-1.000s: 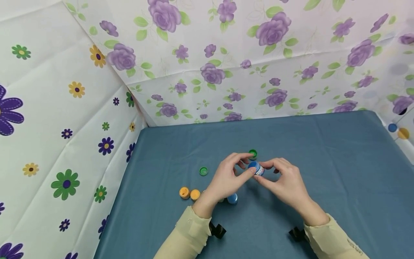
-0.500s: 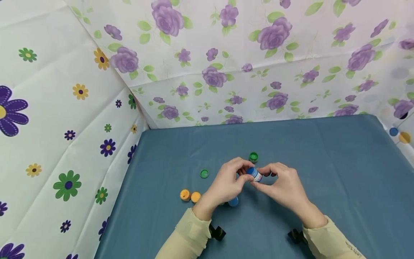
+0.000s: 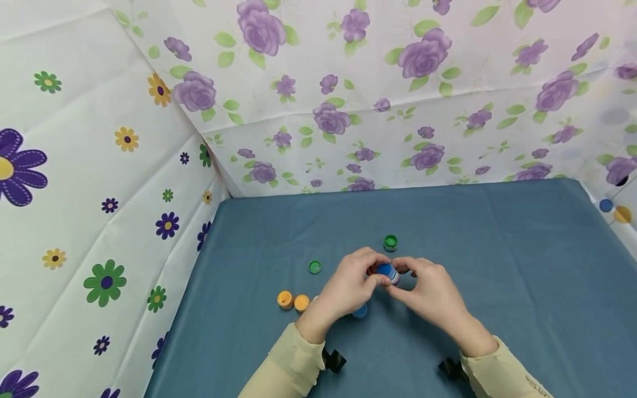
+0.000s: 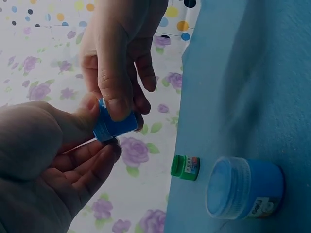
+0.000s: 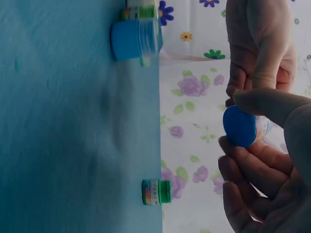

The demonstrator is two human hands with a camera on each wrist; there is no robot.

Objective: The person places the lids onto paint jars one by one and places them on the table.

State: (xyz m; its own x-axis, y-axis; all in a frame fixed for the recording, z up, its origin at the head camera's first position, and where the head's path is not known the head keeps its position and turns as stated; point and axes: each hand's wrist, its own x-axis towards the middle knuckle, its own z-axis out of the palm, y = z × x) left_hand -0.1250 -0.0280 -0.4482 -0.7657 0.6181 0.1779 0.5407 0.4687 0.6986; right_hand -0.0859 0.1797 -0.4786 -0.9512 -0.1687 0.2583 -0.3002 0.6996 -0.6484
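Note:
Held between both hands above the table is a small blue paint jar (image 3: 387, 271) with a printed label, tilted to the left. My left hand (image 3: 348, 282) pinches its blue capped end between thumb and fingers. From the other side, my right hand (image 3: 433, 290) grips the labelled body with thumb and fingertips. In the left wrist view the blue jar (image 4: 116, 127) is partly covered by fingers and a thumb. The right wrist view shows its flat blue end (image 5: 240, 127).
Behind the hands stands an open green jar (image 3: 390, 243); a green lid (image 3: 314, 267) lies to its left. Two yellow-orange jars (image 3: 285, 299) stand at front left. A larger blue jar (image 4: 245, 188) stands below the left hand, with others partly hidden beside it.
Both hands have drawn slightly nearer the body with the blue jar. The left fingers, looser a second ago, have closed round its cap.

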